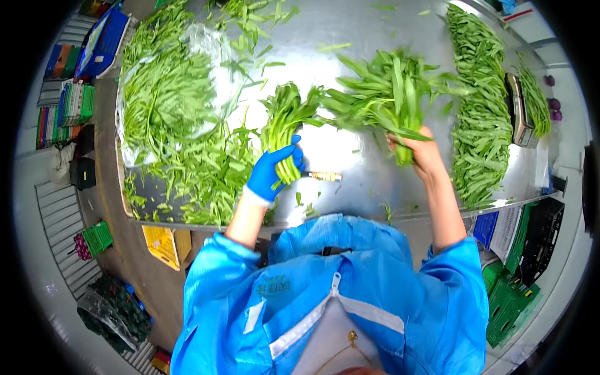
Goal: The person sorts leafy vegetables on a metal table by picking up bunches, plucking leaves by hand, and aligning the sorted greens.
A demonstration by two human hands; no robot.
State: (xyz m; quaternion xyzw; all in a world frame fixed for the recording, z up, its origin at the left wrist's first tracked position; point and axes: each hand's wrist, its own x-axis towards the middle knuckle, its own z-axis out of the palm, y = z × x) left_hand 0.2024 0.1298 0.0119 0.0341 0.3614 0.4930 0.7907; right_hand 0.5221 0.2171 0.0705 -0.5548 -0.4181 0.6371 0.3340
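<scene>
My left hand (278,167), in a blue glove, is wrapped round the stems of a bunch of leafy greens (284,115), leaves pointing away from me. Bare, my right hand (419,150) grips a larger, partly blurred bunch (390,94) by its stems over the metal table (375,178). Beside my left hand lies a small tool with a yellowish handle (325,177); its other end is hidden by the glove. Loose greens (212,181) are heaped to the left of that hand.
Greens on clear plastic (212,44) cover the table's left part. A long row of bunches (481,119) runs down the right, beside a scale (520,112) and more greens (533,94). Below the table edge are a yellow crate (165,245) at left and green crates (509,306) at right.
</scene>
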